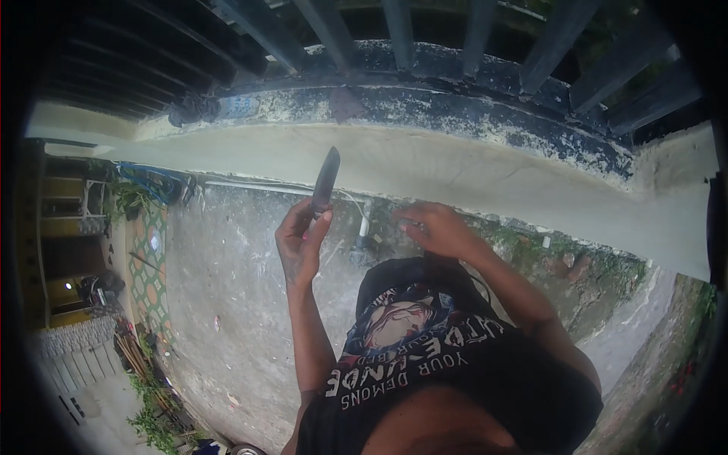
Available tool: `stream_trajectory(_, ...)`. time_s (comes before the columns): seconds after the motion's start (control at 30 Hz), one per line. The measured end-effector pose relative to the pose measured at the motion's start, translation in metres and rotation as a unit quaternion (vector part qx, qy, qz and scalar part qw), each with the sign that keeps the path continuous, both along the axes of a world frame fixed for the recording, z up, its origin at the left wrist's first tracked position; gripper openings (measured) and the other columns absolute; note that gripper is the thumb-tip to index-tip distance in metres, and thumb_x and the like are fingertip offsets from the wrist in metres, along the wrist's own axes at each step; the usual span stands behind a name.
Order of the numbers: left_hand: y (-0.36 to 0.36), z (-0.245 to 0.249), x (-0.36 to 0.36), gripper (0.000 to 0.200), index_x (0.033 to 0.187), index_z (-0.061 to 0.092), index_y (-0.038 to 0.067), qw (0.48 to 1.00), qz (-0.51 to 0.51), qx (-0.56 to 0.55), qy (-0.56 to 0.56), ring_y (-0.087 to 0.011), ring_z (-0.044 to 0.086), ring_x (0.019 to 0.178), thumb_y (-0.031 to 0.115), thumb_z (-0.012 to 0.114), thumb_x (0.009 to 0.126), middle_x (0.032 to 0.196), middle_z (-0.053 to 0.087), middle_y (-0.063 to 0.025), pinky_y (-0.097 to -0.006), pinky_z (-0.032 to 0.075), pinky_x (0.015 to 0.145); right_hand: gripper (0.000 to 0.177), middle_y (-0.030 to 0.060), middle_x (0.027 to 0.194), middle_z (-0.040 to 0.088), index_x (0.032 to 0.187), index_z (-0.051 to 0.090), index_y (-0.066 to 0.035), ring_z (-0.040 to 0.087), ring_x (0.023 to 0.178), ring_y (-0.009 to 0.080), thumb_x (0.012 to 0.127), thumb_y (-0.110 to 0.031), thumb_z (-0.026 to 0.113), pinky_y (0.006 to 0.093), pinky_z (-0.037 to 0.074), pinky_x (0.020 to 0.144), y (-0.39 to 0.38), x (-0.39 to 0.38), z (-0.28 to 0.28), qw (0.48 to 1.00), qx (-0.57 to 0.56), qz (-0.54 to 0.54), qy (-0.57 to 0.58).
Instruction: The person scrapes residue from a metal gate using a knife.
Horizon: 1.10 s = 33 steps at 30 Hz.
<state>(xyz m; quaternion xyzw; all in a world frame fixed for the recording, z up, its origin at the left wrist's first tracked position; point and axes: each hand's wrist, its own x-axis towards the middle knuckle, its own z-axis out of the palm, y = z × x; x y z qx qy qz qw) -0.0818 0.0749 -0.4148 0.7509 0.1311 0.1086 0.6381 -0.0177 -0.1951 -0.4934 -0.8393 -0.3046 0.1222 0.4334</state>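
My left hand (300, 241) is closed around the handle end of a knife (327, 180). Its dark, broad blade points up and away from me, tilted slightly right, in front of the pale wall. A small pink bit shows at my palm; most of the handle is hidden by my fingers. My right hand (436, 230) hovers in front of my black shirt (409, 326), apart from the knife. Its fingers point left, loosely bent and apart, with nothing visible in them.
A low cream wall (425, 152) with a peeling dark ledge carries metal bars (398, 34). Dark cloth (195, 108) lies on the ledge. Below, a white pipe (365, 218) stands by the wall on the concrete floor (227, 288). Plants (133, 199) and green-orange tiles (149, 265) are at left.
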Motion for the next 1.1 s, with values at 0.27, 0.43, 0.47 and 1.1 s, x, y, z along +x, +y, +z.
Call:
stream_trajectory(0.27, -0.032, 0.007, 0.011, 0.024, 0.110, 0.073, 0.001, 1.000, 0.010, 0.000, -0.019, -0.0171, 0.070, 0.096, 0.011, 0.080, 0.090, 0.102, 0.077, -0.0100, -0.0343, 0.055, 0.089, 0.052, 0.0199, 0.113, 0.074, 0.143, 0.059, -0.007, 0.072, 0.103, 0.0363, 0.098, -0.030, 0.067, 0.0467, 0.056, 0.091, 0.039, 0.014, 0.041, 0.990, 0.090, 0.108, -0.021)
stream_trajectory(0.43, -0.038, 0.016, 0.014, 0.020, 0.103, 0.075, -0.005, 0.999, 0.006, -0.035, -0.027, -0.0150, 0.068, 0.087, 0.009, 0.080, 0.090, 0.096, 0.075, -0.0109, -0.0286, 0.053, 0.082, 0.059, 0.0217, 0.106, 0.074, 0.148, 0.050, -0.003, 0.072, 0.098, 0.0367, 0.100, -0.034, 0.066, 0.0462, 0.057, 0.087, 0.065, 0.007, 0.046, 0.972, 0.208, 0.101, -0.042)
stream_trajectory(0.47, -0.041, 0.017, 0.015, 0.020, 0.100, 0.077, -0.004, 0.999, 0.013, -0.002, -0.036, -0.0119, 0.066, 0.080, 0.013, 0.081, 0.090, 0.092, 0.074, -0.0075, -0.0254, 0.050, 0.073, 0.056, 0.0209, 0.102, 0.075, 0.146, 0.052, -0.002, 0.074, 0.093, 0.0360, 0.101, -0.031, 0.066, 0.0442, 0.058, 0.084, 0.063, 0.007, 0.052, 0.980, 0.172, 0.098, 0.033)
stream_trajectory(1.1, 0.044, 0.066, 0.054, 0.044, 0.123, 0.077, 0.014, 0.821, -0.042, 0.537, -0.188, -0.0271, 0.066, 0.116, 0.045, 0.078, 0.091, 0.118, 0.075, -0.0060, -0.0420, 0.054, 0.098, 0.032, 0.0081, 0.089, 0.070, 0.132, 0.060, 0.003, 0.070, 0.076, 0.0144, 0.103, -0.010, 0.058, 0.0287, 0.058, 0.070, 0.018, -0.030, 0.004, 0.922, 0.304, -0.149, 0.190)
